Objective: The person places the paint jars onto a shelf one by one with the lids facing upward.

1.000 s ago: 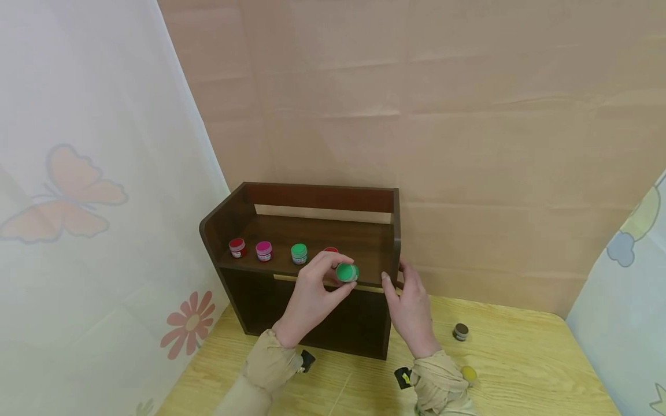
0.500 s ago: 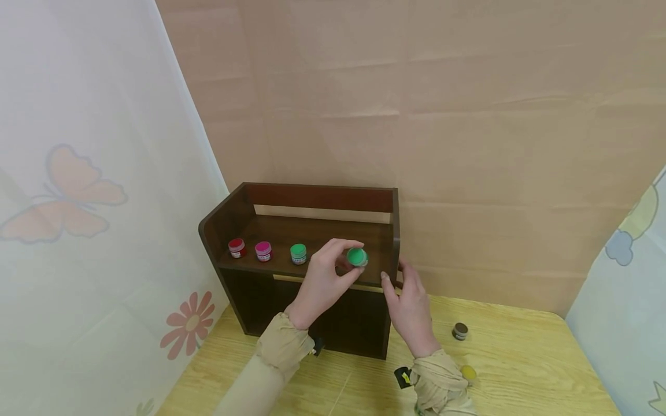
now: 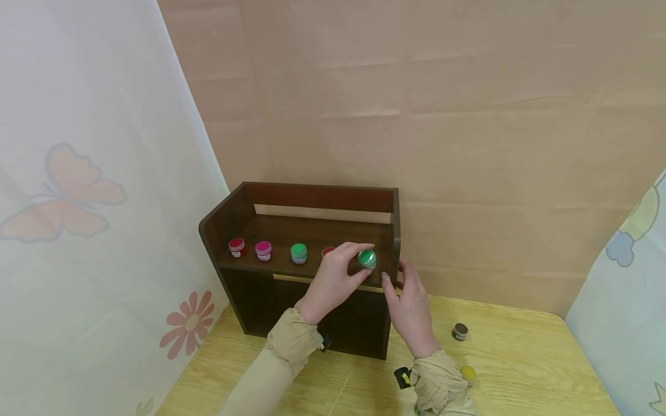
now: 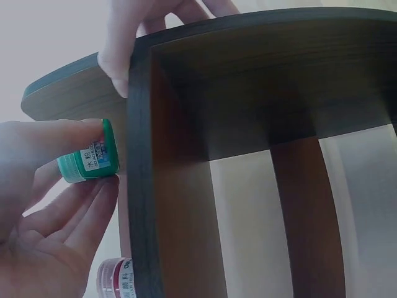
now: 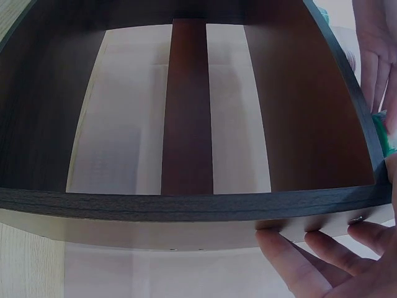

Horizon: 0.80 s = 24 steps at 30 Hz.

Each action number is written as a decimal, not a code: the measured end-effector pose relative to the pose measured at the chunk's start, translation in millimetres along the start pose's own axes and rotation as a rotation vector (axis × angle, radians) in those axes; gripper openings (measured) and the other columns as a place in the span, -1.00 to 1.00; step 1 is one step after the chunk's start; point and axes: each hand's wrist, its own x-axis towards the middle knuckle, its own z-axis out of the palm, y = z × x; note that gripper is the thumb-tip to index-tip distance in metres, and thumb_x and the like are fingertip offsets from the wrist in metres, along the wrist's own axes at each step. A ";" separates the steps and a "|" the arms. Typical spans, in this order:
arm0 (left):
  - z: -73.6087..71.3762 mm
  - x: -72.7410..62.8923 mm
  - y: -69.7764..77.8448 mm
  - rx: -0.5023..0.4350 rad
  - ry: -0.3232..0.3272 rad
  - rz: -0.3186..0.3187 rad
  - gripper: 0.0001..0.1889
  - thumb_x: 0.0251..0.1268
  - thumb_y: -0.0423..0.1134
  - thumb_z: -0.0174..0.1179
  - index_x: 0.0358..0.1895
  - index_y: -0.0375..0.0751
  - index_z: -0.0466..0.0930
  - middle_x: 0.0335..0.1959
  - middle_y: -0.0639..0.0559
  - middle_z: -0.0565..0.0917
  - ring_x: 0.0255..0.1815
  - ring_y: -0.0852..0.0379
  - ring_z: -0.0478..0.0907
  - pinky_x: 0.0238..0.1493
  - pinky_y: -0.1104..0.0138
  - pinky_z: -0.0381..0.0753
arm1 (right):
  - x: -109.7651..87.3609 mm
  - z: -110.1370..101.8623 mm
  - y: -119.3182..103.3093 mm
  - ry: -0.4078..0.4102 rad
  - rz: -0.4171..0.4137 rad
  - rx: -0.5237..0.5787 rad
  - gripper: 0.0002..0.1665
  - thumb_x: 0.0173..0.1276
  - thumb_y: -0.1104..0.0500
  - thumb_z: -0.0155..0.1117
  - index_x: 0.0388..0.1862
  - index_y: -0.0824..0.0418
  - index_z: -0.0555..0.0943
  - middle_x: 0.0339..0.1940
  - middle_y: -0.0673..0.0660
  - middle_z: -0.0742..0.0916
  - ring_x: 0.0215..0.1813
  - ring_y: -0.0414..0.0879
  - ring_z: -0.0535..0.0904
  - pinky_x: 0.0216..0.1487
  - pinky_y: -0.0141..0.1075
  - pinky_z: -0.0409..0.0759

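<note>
My left hand [image 3: 335, 280] pinches a small green paint jar [image 3: 367, 258] between thumb and fingers, at the right end of the upper shelf. In the left wrist view the jar's labelled side [image 4: 96, 153] shows, its base close to the shelf board [image 4: 141, 186]; whether they touch I cannot tell. My right hand [image 3: 411, 309] grips the right side panel of the dark wooden shelf unit [image 3: 396, 231], thumb at the front, fingers [image 5: 338, 254] against the outside. A red jar [image 3: 327, 251] stands mostly hidden behind my left hand.
Along the shelf's front stand a red jar [image 3: 236, 248], a magenta jar [image 3: 263, 251] and another green jar [image 3: 299, 253]. On the table [image 3: 531, 358] at right are a dark brown jar [image 3: 460, 331] and a yellow-lidded jar [image 3: 469, 374]. Wall sheets border the sides and back.
My left hand has carried the green jar rightward and a little farther in, from the shelf's front edge toward the right side panel. The right hand has kept its place.
</note>
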 end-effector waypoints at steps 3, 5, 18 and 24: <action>3.7 0.1 -0.9 0.010 -0.003 -0.015 -0.46 0.20 -0.41 0.46 0.27 -0.25 0.57 0.11 -0.07 0.65 0.13 0.09 0.60 0.20 0.33 0.52 | -0.3 -0.3 0.4 -0.006 0.008 0.001 -0.33 0.59 -0.10 0.11 0.48 0.26 0.32 0.29 0.28 0.53 0.10 0.23 0.64 -0.05 0.06 0.68; 5.9 0.0 -1.5 0.018 0.004 -0.020 -0.46 0.20 -0.41 0.46 0.27 -0.27 0.57 0.13 -0.09 0.64 0.16 0.06 0.60 0.21 0.32 0.52 | -0.4 -0.4 0.5 -0.006 0.007 0.002 -0.32 0.59 -0.10 0.11 0.48 0.26 0.32 0.29 0.28 0.53 0.10 0.23 0.64 -0.05 0.07 0.68; 14.8 -0.6 -1.2 0.084 -0.038 -0.073 -0.50 0.27 -0.39 0.41 0.28 -0.32 0.55 0.14 -0.13 0.60 0.14 0.03 0.59 0.20 0.33 0.52 | 0.2 0.1 1.1 0.011 -0.010 -0.005 -0.31 0.59 -0.09 0.13 0.48 0.30 0.32 0.29 0.29 0.53 0.16 0.21 0.60 0.01 0.10 0.65; 16.6 -1.1 -1.7 0.091 -0.037 -0.082 -0.50 0.28 -0.37 0.41 0.29 -0.32 0.55 0.13 -0.14 0.60 0.13 0.02 0.60 0.18 0.31 0.54 | 0.3 -0.5 -0.3 0.005 -0.008 -0.002 -0.31 0.59 -0.08 0.12 0.48 0.32 0.31 0.29 0.31 0.53 0.17 0.22 0.59 0.01 0.10 0.65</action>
